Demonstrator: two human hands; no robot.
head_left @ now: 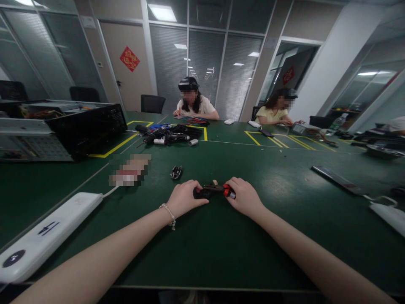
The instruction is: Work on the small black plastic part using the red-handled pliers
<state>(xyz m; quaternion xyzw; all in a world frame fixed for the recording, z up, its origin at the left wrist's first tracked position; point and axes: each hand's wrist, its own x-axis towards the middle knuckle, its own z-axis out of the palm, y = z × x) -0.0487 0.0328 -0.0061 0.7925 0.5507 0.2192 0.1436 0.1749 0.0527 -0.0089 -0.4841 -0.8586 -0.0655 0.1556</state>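
My left hand (187,197) is closed round a small black part (203,194), its thumb and fingers at the part's near and far sides; its exact kind is hard to make out. A pair of pliers (218,188) with red and black handles sits in my closed right hand (243,193). Their dark jaws point left and reach the black part, though I cannot tell whether they grip it. Just beyond the pliers lies a small pale scrap (215,182). A crumpled black and silver piece (176,172) rests on the green table (202,253), beyond my left hand.
A power bank (63,228) lies at left, cabled to a blurred-out object (131,169). Behind stand an opened computer case (88,126) and a pile of black tools and cables (171,133). A phone (337,180) lies right. Two people (198,103) sit across the table.
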